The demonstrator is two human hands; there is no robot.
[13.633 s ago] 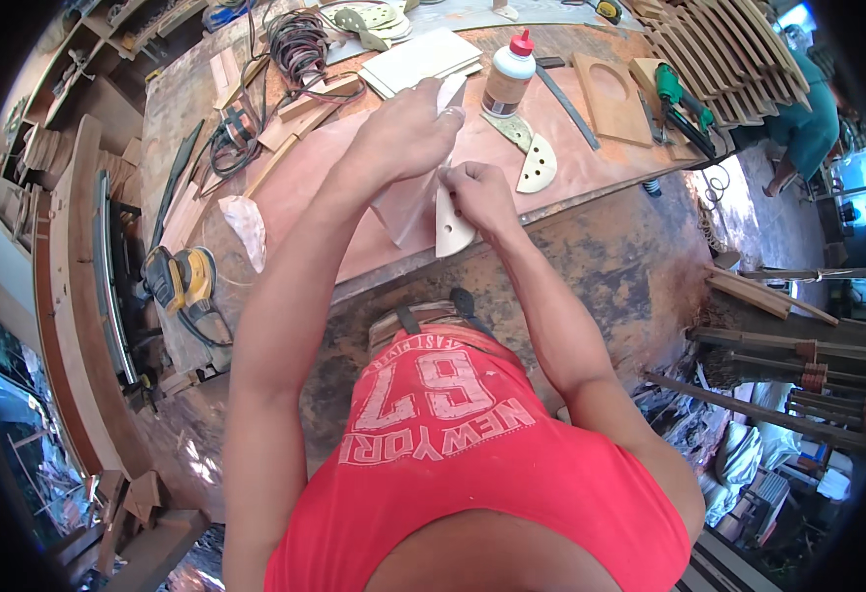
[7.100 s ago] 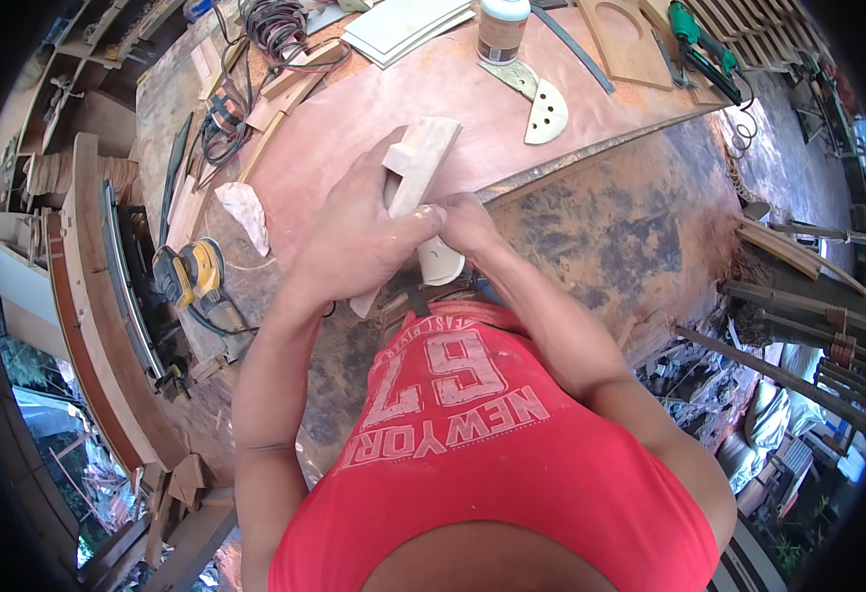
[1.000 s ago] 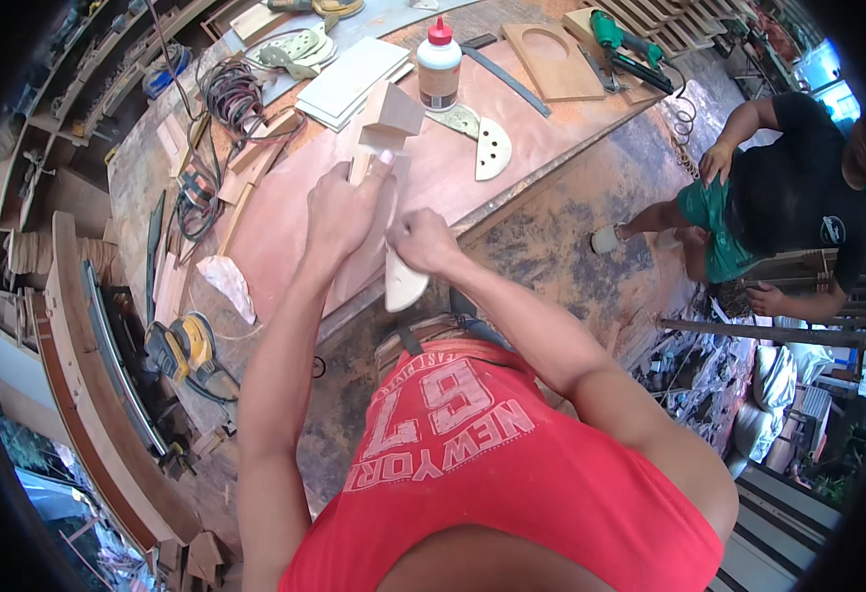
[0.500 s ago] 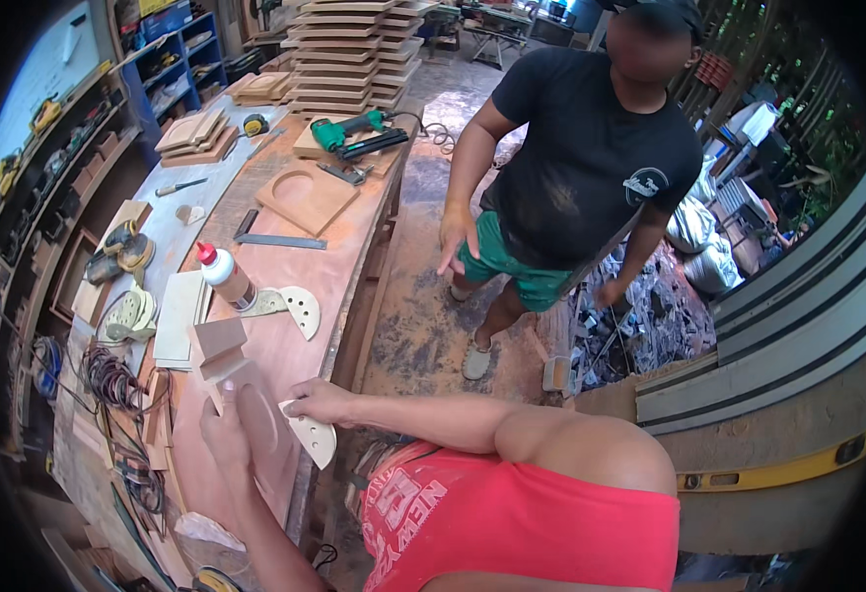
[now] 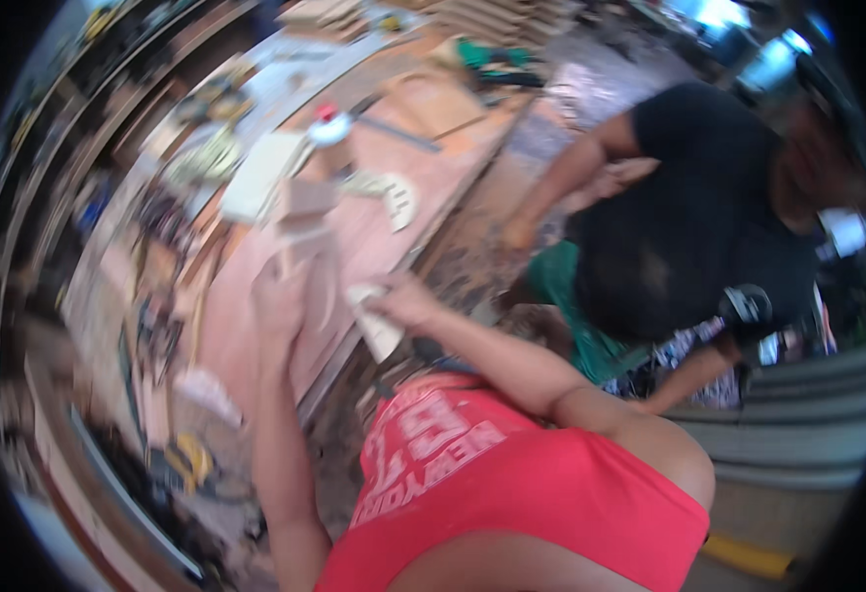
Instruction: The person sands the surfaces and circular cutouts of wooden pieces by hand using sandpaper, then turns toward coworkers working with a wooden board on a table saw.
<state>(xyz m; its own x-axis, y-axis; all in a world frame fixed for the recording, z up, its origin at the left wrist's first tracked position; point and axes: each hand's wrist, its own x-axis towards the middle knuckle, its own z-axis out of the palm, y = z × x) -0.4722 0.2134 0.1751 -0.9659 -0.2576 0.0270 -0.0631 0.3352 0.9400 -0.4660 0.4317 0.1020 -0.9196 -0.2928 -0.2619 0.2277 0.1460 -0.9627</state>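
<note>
My left hand (image 5: 279, 301) is closed round the edge of a wooden piece with a raised block at its far end (image 5: 307, 202), above the workbench (image 5: 231, 326). A rounded recess shows in its lower part, beside my fingers. To the right, my right hand (image 5: 405, 299) pinches a pale sanding disc (image 5: 382, 333), which looks folded and hangs down at the bench's edge. Another pale sanding disc with holes (image 5: 399, 200) lies farther up the bench, near a white bottle with a red cap (image 5: 329, 133). Motion blur hides the finger details.
Across the bench edge stands a person in a black shirt (image 5: 694, 222), close on the right. Farther up the bench are a square (image 5: 394, 133), a wooden board with a round recess (image 5: 438, 104) and a green nail gun (image 5: 492, 59). Cords and tools (image 5: 162, 316) clutter the left side.
The view has swung, so the bench appears shifted right and up. The person in black has leaned and moved rightward in the picture. Both hands keep hold of the same things.
</note>
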